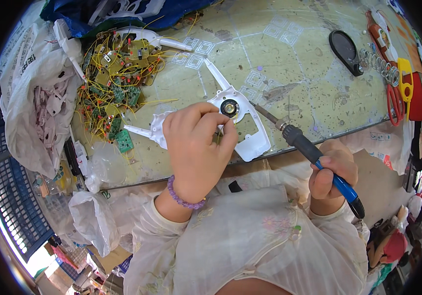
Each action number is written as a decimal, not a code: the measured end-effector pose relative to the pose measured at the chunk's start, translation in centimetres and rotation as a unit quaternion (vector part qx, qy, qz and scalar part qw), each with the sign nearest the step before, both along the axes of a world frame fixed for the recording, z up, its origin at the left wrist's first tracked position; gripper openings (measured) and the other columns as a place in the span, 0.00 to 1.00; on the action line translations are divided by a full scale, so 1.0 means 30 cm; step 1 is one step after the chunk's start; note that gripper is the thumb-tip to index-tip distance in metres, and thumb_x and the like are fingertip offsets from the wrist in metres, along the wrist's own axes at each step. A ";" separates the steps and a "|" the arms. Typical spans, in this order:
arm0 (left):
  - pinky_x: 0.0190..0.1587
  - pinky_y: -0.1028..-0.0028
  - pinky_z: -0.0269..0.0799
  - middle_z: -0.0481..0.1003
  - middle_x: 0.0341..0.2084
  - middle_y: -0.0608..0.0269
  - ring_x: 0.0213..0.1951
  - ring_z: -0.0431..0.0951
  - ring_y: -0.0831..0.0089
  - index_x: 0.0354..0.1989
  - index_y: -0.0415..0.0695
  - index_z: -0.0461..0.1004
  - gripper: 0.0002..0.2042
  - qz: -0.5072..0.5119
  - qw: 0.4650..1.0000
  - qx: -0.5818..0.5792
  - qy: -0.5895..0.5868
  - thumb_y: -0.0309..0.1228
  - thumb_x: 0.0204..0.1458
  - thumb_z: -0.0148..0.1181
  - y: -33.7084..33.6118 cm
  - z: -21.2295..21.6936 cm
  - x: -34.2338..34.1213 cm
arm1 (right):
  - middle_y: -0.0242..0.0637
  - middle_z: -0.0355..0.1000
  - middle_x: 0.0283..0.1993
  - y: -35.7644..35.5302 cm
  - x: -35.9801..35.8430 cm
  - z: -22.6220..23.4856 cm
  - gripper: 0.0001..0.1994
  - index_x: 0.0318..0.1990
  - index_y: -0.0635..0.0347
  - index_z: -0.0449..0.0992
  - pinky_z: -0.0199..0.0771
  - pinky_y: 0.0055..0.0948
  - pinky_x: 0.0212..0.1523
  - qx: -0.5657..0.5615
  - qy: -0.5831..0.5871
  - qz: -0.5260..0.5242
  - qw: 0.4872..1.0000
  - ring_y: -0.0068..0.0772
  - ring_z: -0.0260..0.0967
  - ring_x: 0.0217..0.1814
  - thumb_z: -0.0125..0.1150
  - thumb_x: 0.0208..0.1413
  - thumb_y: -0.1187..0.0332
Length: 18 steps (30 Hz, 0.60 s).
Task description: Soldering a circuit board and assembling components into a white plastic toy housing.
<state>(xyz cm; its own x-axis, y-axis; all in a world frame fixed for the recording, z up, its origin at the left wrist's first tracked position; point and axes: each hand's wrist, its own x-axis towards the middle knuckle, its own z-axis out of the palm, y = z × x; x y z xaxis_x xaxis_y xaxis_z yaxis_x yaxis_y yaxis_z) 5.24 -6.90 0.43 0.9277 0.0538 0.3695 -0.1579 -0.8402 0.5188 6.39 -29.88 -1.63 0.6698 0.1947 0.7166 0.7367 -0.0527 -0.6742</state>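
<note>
A white plastic housing half [254, 135] with a long thin handle lies near the table's front edge. Set in it is a small round black speaker [229, 107] with a metal centre. My left hand [196, 132] is over the housing's left side, thumb and forefinger pinched at the speaker's lower rim; whatever is between them is too small to make out. In my right hand [335, 169] is a soldering iron [302, 142] with a black and blue grip, its tip near the housing's upper right edge. Another white housing piece [159, 129] is partly hidden behind my left hand.
A heap of circuit boards with yellow wires [117, 83] covers the table's left side, beside a white plastic bag [34, 108]. To the right are a black oval part [345, 51], a coiled spring [380, 68], red-handled scissors [395, 105] and a yellow tool [406, 86].
</note>
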 end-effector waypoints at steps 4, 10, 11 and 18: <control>0.41 0.66 0.59 0.72 0.31 0.64 0.35 0.71 0.65 0.23 0.45 0.71 0.07 0.004 0.998 0.057 -0.008 0.24 0.35 0.63 -0.021 -0.015 0.025 | 0.33 0.67 0.19 0.001 -0.005 0.004 0.09 0.38 0.62 0.70 0.58 0.26 0.16 -0.009 0.007 0.002 1.000 0.29 0.60 0.14 0.61 0.52 0.69; 0.38 0.66 0.59 0.70 0.28 0.63 0.32 0.69 0.64 0.22 0.44 0.69 0.06 0.011 0.996 0.085 0.011 0.24 0.35 0.61 -0.036 -0.018 0.040 | 0.34 0.68 0.19 0.008 -0.003 0.016 0.09 0.38 0.60 0.71 0.59 0.29 0.18 -0.034 0.019 0.015 0.999 0.33 0.62 0.16 0.61 0.52 0.68; 0.38 0.66 0.58 0.69 0.27 0.63 0.32 0.69 0.63 0.22 0.44 0.69 0.06 0.007 0.996 0.092 0.008 0.24 0.35 0.61 -0.038 -0.021 0.043 | 0.34 0.68 0.19 0.008 -0.003 0.017 0.09 0.38 0.60 0.71 0.59 0.29 0.18 -0.034 0.020 0.014 0.999 0.33 0.62 0.16 0.61 0.52 0.68; 0.38 0.65 0.58 0.69 0.27 0.62 0.31 0.69 0.63 0.22 0.44 0.69 0.06 0.003 0.996 0.088 0.022 0.25 0.36 0.61 -0.039 -0.021 0.046 | 0.33 0.67 0.19 0.013 0.005 0.028 0.09 0.38 0.60 0.71 0.59 0.30 0.18 -0.056 0.039 0.036 0.997 0.33 0.62 0.16 0.62 0.50 0.69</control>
